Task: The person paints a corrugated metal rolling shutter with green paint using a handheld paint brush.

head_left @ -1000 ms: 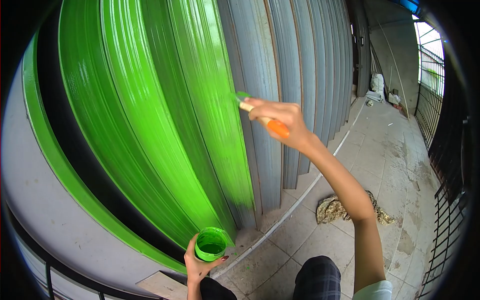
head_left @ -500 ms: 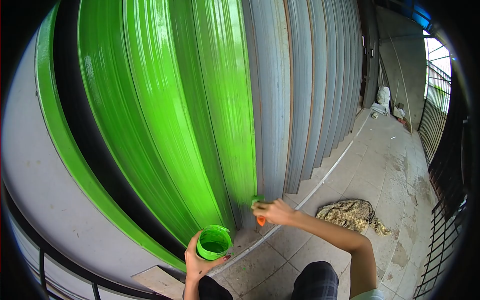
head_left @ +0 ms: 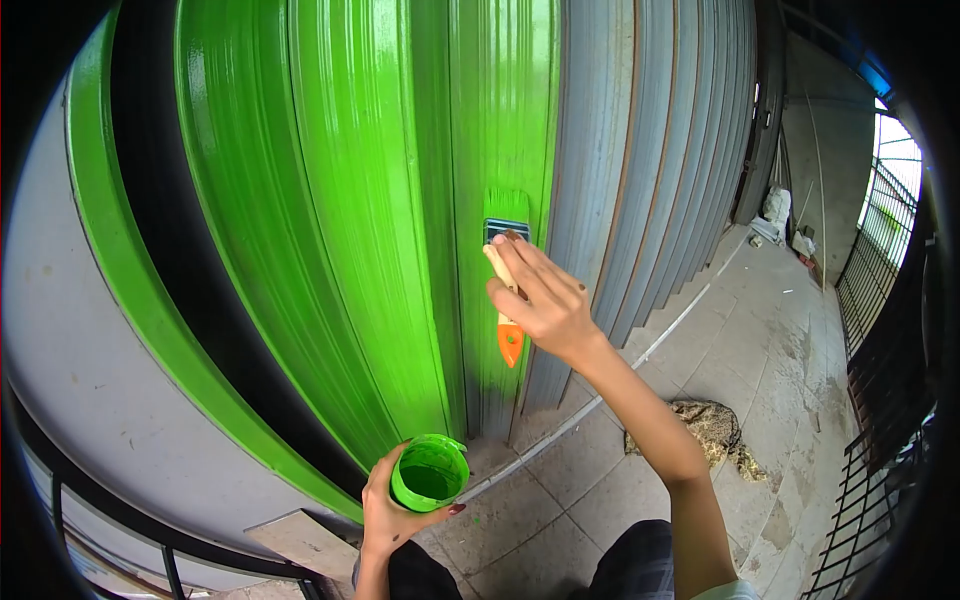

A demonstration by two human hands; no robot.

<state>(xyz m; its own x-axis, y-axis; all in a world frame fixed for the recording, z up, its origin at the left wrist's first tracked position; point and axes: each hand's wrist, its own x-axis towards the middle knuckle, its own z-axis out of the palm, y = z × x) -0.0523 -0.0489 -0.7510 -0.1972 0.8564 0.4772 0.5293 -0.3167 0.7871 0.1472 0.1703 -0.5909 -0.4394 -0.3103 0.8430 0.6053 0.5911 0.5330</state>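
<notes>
My right hand (head_left: 545,295) grips a paintbrush (head_left: 508,345) with a wooden handle, orange at its end. Its green-loaded bristles press against the painted face of a ribbed metal folding door (head_left: 370,200), wet and glossy green on the left. Bare grey panels (head_left: 690,150) with rusty edges continue to the right. Low in front of me, my left hand (head_left: 388,510) is wrapped round an open paint cup (head_left: 432,470), smeared green, with green paint inside. A strip near the bottom of the panel being brushed still shows grey through thin paint.
A patterned cloth (head_left: 705,430) lies crumpled on the tiled floor (head_left: 740,310) to the right. A white floor track (head_left: 600,400) runs along the door's foot. Black metal grilles (head_left: 855,510) stand at far right; a board (head_left: 305,540) lies at lower left. White bags (head_left: 775,212) sit at the back.
My right hand has raised the brush from the panel's bottom edge to about mid-height. The view has shifted slightly. My left hand still holds the cup low, in nearly the same place.
</notes>
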